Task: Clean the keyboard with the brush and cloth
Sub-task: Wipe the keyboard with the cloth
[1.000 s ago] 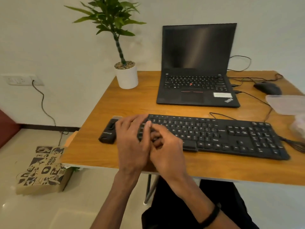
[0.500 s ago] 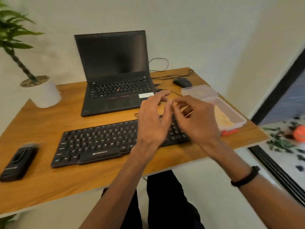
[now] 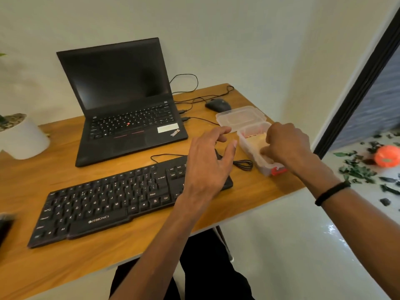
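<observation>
The black keyboard point(image 3: 104, 204) lies across the wooden desk point(image 3: 65, 256) in front of me. My left hand point(image 3: 207, 165) hovers over the keyboard's right end with its fingers spread and holds nothing. My right hand point(image 3: 287, 146) reaches into a clear plastic container point(image 3: 249, 146) at the desk's right edge. Its fingers curl down onto a yellowish cloth point(image 3: 256, 139) inside. The fingertips are partly hidden by the container wall. I see no brush; a red part point(image 3: 278, 171) shows at the container's near end.
The container's clear lid point(image 3: 240, 118) lies just behind it, next to a black mouse point(image 3: 217, 104). An open laptop point(image 3: 121, 100) stands behind the keyboard, a white plant pot point(image 3: 23, 139) at far left. The keyboard cable point(image 3: 242, 164) loops beside the container. A dark object point(image 3: 5, 226) sits at the left edge.
My view has swung right. Both hands left the keyboard's left end and moved right; my right hand has gone into the container and my left hand has spread open.
</observation>
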Action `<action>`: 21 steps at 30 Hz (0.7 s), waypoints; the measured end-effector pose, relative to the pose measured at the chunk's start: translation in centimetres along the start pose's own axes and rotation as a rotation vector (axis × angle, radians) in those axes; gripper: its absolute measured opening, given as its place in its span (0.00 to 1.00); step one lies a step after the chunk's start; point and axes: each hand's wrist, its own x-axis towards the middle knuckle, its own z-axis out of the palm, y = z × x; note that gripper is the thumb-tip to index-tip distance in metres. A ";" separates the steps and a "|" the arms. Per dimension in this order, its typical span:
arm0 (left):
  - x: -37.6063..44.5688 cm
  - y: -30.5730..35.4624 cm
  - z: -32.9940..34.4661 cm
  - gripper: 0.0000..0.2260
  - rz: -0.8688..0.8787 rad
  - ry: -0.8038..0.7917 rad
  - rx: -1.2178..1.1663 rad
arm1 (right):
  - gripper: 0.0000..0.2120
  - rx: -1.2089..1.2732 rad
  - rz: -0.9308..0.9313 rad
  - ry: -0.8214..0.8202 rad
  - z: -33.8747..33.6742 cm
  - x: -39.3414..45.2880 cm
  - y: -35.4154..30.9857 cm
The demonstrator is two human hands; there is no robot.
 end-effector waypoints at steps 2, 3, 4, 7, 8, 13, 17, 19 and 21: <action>-0.2 -0.2 0.2 0.18 -0.015 -0.010 0.004 | 0.16 0.010 0.004 0.014 0.3 0.3 0.1; -0.3 -0.3 0.2 0.18 -0.027 -0.011 0.013 | 0.15 0.019 -0.001 0.028 0.5 0.3 0.2; -0.5 -0.4 0.2 0.18 -0.035 -0.008 0.017 | 0.14 0.027 -0.007 0.042 0.6 0.3 0.2; -1.1 -0.6 0.1 0.18 -0.060 -0.016 -0.004 | 0.11 0.051 -0.009 0.066 0.9 0.0 0.1; -1.4 -0.7 0.0 0.18 -0.061 -0.018 -0.015 | 0.11 0.054 -0.009 0.063 0.8 0.0 0.1; -2.0 -1.0 -1.4 0.16 -0.064 0.003 -0.065 | 0.11 0.110 0.018 0.164 0.0 0.0 0.5; -2.0 -1.5 -3.0 0.15 -0.090 0.067 -0.023 | 0.09 0.297 -0.061 0.423 -3.1 -1.0 -0.2; -2.0 -1.6 -3.9 0.14 -0.125 0.090 -0.054 | 0.09 0.478 -0.144 0.435 -5.2 -2.2 -1.4; -2.0 -1.7 -4.9 0.13 -0.179 0.095 -0.153 | 0.09 0.813 -0.175 0.325 -6.9 -3.7 -3.0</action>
